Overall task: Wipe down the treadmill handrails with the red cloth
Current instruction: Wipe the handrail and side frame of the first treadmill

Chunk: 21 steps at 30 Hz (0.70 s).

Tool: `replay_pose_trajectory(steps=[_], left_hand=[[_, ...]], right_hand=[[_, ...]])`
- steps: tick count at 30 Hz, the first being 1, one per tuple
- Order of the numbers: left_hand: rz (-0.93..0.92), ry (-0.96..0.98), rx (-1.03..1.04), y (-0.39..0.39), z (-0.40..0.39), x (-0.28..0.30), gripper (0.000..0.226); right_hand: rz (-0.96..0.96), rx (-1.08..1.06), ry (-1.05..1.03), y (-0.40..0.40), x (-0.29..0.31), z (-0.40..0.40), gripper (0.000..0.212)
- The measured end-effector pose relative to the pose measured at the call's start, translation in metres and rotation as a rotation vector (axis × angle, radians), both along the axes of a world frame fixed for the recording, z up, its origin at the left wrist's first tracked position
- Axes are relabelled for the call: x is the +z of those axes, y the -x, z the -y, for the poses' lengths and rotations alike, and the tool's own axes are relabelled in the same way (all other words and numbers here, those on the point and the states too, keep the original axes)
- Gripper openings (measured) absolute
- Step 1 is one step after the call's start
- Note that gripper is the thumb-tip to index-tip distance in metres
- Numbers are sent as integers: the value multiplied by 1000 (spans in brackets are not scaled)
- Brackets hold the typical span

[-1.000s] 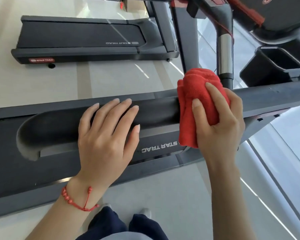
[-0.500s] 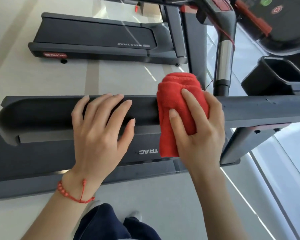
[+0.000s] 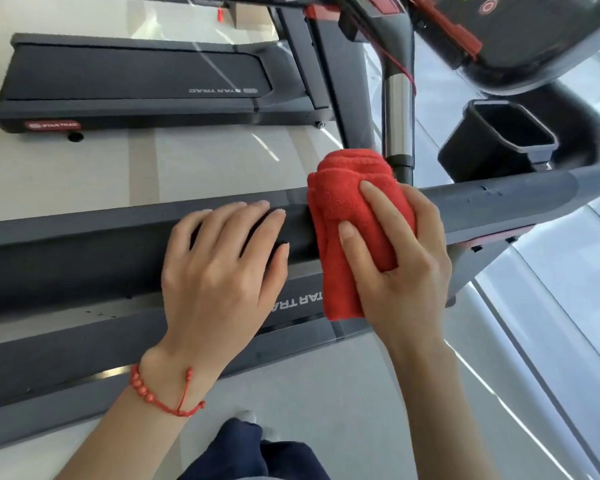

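A dark grey treadmill handrail (image 3: pixel 499 206) runs across the middle of the view from left to right. A folded red cloth (image 3: pixel 340 216) is draped over the rail, hanging down its near side. My right hand (image 3: pixel 398 258) grips the cloth and presses it around the rail. My left hand (image 3: pixel 219 271) lies flat on the rail just left of the cloth, fingers together, holding nothing. A red bead bracelet sits on my left wrist.
A black cup holder (image 3: pixel 499 140) and the console (image 3: pixel 520 36) sit at the upper right. A chrome-banded upright post (image 3: pixel 397 126) rises behind the cloth. A second treadmill (image 3: pixel 135 81) stands on the pale floor beyond. A glass wall runs along the right.
My right hand has slid the red cloth leftward along the rail, closing the gap to my left hand. My left hand has stayed flat on the rail.
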<state>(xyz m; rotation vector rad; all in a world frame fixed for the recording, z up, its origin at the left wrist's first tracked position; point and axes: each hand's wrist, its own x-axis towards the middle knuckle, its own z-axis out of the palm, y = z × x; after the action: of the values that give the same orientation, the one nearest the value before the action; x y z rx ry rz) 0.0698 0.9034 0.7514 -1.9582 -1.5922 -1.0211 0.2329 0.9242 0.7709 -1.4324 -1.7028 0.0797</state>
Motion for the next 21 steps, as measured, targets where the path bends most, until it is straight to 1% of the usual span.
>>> replay_pose_trajectory(steps=[3,6,8,10,15,17,21], left_hand=[[1,-17,-7,0,-1,0,22],[-6,-4,-10,0,0,0,22],[-7,-3,-6,0,0,0,22],[-11,-10,-4,-1,0,0,22],[5,-2,30,-4,-1,1,23],[40,11,29,-12,0,4,23],[66,20,-13,-40,-5,7,22]], right_hand=[[-23,-15,0,-13,1,-5,38],[-75,-139,-5,-28,2,-12,39],[-109,-179,0,-31,2,-14,40],[-94,-144,2,-29,1,-13,41],[-9,44,-29,-36,-3,-15,38],[-18,36,-47,-49,-3,-20,38],[-91,-77,-79,-59,-7,-26,38]])
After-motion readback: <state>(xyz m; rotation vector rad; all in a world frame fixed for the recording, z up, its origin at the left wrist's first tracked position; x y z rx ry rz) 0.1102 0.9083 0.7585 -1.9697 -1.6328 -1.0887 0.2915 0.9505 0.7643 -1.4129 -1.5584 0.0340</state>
